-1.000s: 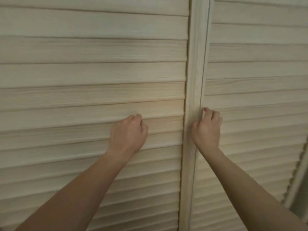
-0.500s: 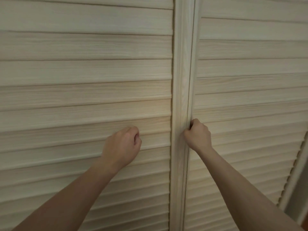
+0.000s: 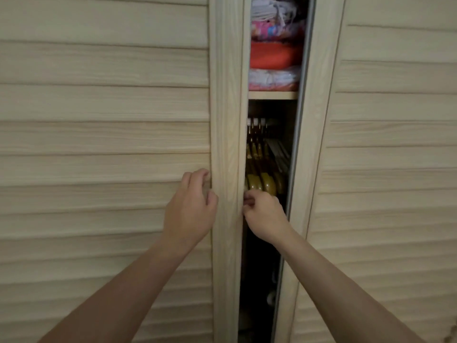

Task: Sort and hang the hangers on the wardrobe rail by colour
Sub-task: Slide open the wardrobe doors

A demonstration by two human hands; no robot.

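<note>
Two pale louvred wardrobe doors stand a narrow gap apart. Through the gap I see several yellow-brown wooden hangers hanging close together from the rail, with some paler hangers behind them to the right. My left hand has its fingers curled into a slat of the left door, beside the door's upright frame. My right hand is inside the gap, its fingers curled round the inner edge of that same door. Both hands hold no hanger.
The right door leans away to the right. Above the rail a shelf carries folded fabric in white, pink and orange. Below the hangers the wardrobe interior is dark, with small pale things low down.
The doors, shut a second ago, have parted and show the wardrobe's inside. My right hand went from the seam to the left door's inner edge. My left hand slid right to the frame.
</note>
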